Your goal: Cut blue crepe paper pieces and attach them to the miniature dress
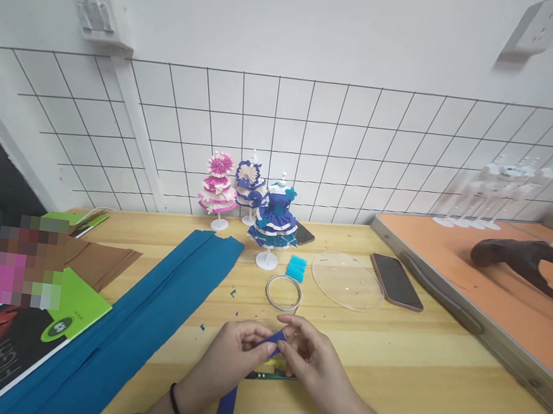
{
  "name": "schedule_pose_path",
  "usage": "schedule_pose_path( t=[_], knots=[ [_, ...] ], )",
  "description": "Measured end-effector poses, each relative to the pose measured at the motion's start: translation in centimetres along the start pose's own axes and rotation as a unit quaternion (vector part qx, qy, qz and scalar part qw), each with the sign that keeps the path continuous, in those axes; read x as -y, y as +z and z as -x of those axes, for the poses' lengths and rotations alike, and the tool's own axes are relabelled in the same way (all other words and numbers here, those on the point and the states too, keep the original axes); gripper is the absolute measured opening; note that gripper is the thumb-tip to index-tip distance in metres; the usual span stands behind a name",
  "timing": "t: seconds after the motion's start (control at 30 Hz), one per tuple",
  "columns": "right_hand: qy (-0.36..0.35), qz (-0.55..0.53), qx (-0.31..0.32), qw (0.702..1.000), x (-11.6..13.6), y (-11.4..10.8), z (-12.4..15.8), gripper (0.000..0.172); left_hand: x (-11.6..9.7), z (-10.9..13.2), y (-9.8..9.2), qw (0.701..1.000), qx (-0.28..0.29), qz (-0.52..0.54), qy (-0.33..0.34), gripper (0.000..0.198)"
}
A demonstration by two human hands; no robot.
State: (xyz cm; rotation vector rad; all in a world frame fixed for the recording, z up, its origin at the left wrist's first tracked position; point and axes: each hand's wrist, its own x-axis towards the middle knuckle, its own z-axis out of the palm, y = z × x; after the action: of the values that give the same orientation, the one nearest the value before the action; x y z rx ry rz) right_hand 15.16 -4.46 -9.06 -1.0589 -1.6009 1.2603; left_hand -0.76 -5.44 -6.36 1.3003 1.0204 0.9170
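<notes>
My left hand [240,357] and my right hand [315,359] meet at the front middle of the table, fingers pinched around a small folded piece of blue crepe paper [276,339]. Part of that piece is hidden by the fingertips. Below my left wrist lies a longer blue strip [225,412]; whether it joins the held piece is hidden. Under the hands a slim dark green tool [272,376] shows in part. Just beyond them is a silvery ring [268,293], with a small turquoise piece [296,268] behind it.
Miniature dress stands [275,217] are grouped at the back. Wide teal crepe paper [152,313] runs along the left, beside green packaging [80,307]. A clear round disc [345,281] and a phone [398,282] lie right. An orange-topped surface [449,275] adjoins.
</notes>
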Motion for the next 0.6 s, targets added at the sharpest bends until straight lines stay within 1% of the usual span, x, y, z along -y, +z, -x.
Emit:
schedule_pose_path(
  t=[0.07, 0.13, 0.27, 0.37, 0.5, 0.6],
  knots=[
    [-0.010, 0.006, 0.000, 1.000, 0.2, 0.0, 0.0, 0.031, 0.0, 0.0, 0.0, 1.000, -0.010, -0.012, -0.010, 0.021],
    [-0.004, -0.013, 0.002, 1.000, 0.7, 0.0, 0.1, 0.032, 0.2, 0.0, -0.1, 0.999, -0.026, -0.018, -0.023, 0.021],
    [0.034, -0.069, -0.002, 0.997, 1.7, 0.1, 0.0, 0.039, 0.7, -0.3, -0.4, 0.998, -0.031, 0.037, -0.031, 0.022],
    [0.050, -0.090, -0.004, 0.995, 1.8, 0.2, -0.1, 0.042, 0.9, -0.4, -0.6, 0.997, -0.030, 0.067, -0.033, 0.022],
    [0.057, -0.096, -0.016, 0.994, 1.6, 0.1, -0.3, 0.042, 0.3, -0.5, -0.4, 0.999, -0.021, 0.041, -0.009, 0.025],
    [0.052, -0.097, -0.030, 0.993, 1.6, 0.0, -0.3, 0.041, -0.2, -0.3, -0.1, 0.999, -0.030, 0.016, -0.026, 0.027]
  ],
)
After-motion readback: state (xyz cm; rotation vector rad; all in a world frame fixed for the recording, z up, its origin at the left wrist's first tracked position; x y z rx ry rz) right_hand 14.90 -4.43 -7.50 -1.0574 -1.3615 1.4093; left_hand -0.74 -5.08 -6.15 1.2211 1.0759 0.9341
